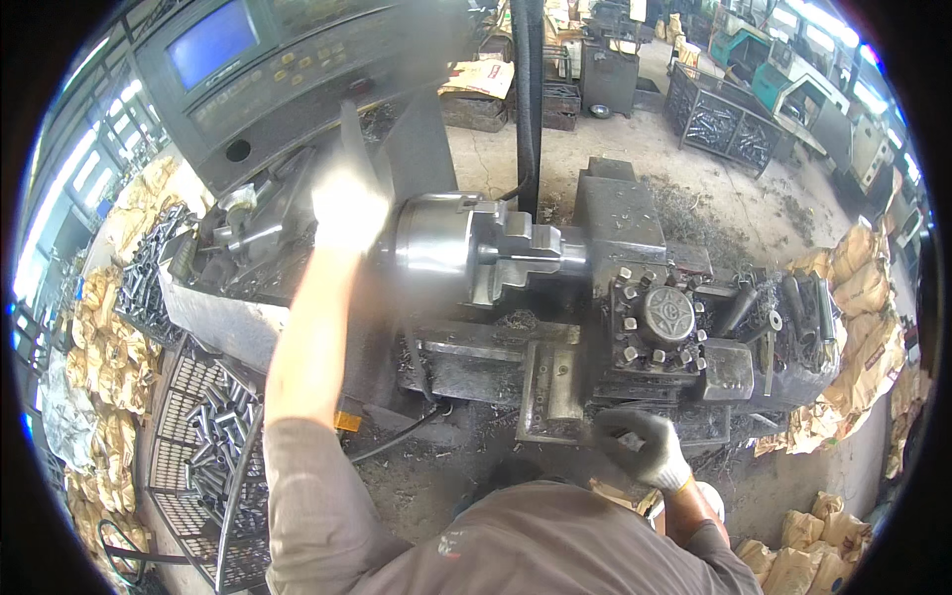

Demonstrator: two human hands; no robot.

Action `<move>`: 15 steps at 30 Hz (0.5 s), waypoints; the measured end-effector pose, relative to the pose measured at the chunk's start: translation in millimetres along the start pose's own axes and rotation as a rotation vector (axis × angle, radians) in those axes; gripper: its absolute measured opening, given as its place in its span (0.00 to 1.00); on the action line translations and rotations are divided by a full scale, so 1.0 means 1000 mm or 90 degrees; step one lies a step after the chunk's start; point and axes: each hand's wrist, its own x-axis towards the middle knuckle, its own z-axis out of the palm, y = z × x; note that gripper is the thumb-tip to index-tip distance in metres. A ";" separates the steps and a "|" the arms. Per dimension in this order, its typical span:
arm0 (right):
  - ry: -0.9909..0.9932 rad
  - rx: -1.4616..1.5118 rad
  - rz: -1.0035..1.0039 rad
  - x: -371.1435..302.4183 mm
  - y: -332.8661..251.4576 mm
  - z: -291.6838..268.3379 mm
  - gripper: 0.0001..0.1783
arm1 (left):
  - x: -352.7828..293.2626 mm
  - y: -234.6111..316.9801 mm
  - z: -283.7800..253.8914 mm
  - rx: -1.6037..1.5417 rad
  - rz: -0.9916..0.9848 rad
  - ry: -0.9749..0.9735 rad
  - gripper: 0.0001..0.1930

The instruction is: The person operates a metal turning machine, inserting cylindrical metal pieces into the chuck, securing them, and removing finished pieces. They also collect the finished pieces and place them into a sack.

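I stand over a metal lathe. My left hand [347,206], in a white glove, reaches up beside the left of the shiny chuck [436,248] and looks blurred; whether it grips anything I cannot tell. A short steel workpiece [550,260] sticks out of the chuck jaws toward the tool post [666,315]. My right hand [645,446], in a dirty grey glove, is closed around a handle at the front of the carriage [555,382], low and to the right.
A control panel with a blue screen [213,45] stands upper left. A wire basket of steel rods [213,436] sits at lower left. Brown sacks [863,268] lie at right. Tools rest on a tray [793,317] beside the tool post.
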 end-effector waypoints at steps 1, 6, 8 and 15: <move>-0.023 -0.001 -0.036 -0.001 0.004 -0.001 0.17 | 0.026 -0.012 0.010 0.116 -0.045 -0.058 0.42; -0.059 0.036 0.006 -0.020 0.036 0.004 0.17 | 0.086 -0.049 0.058 0.186 -0.104 -0.112 0.42; -0.097 0.013 0.040 -0.019 0.046 0.008 0.17 | 0.058 0.005 0.042 0.080 -0.141 -0.017 0.39; -0.343 0.146 -0.045 0.002 0.041 0.095 0.16 | -0.326 0.070 -0.097 -0.268 -0.299 -0.351 0.07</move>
